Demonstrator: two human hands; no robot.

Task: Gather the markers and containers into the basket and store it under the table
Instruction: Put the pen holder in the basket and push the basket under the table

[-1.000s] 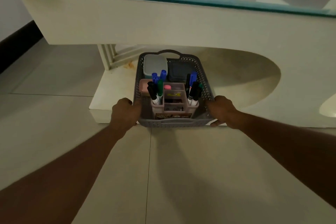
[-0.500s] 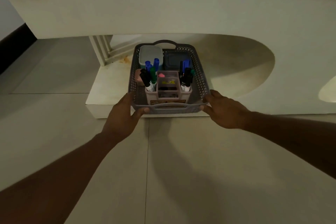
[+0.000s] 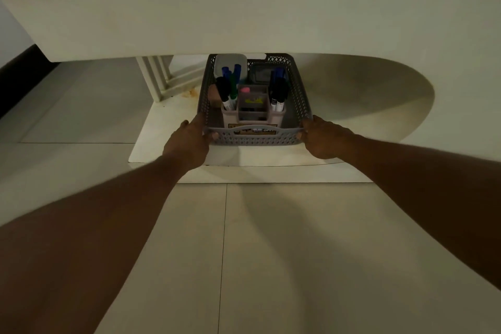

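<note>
Storing step. Basket (image 3: 253, 106), loaded with markers (image 3: 229, 89) and containers (image 3: 230, 65), sits on the low shelf (image 3: 151, 141) under the table (image 3: 244, 13), far end already beneath the edge. Left hand (image 3: 189, 141) and right hand (image 3: 324, 138) grip its near corners, fingers curled on the rim. Looks set down, hard to confirm. Next: push it fully in, then let go.

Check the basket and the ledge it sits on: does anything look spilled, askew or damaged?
Nothing in the basket looks spilled; the markers stand upright in the organizer. The one oddity is a small orange-brown stain on the white ledge, left of the basket near the table leg.
</note>
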